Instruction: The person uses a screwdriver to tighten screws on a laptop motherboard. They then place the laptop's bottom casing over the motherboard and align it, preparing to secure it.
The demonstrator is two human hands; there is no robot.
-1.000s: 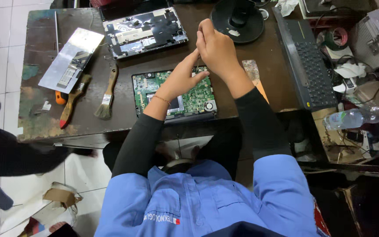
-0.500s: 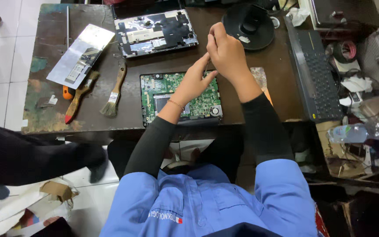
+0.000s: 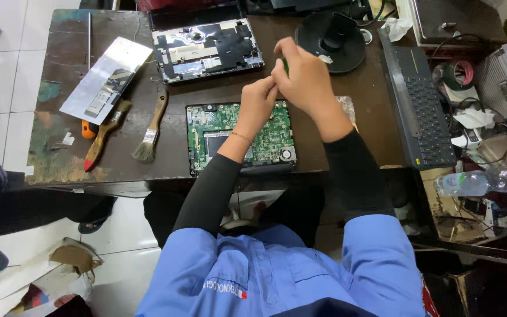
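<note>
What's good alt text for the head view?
Seen from above, a person's left hand and right hand meet over a green circuit board on a dark wooden table, pinching something small. A paintbrush lies left.

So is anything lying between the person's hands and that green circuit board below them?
Nothing visible does. The left hand and right hand meet directly above the green circuit board; the brush lies off to its left.

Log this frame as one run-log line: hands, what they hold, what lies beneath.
left hand: pinching small item with right | right hand: closed on small green item, unclear | under hands: green circuit board | near: paintbrush
</note>
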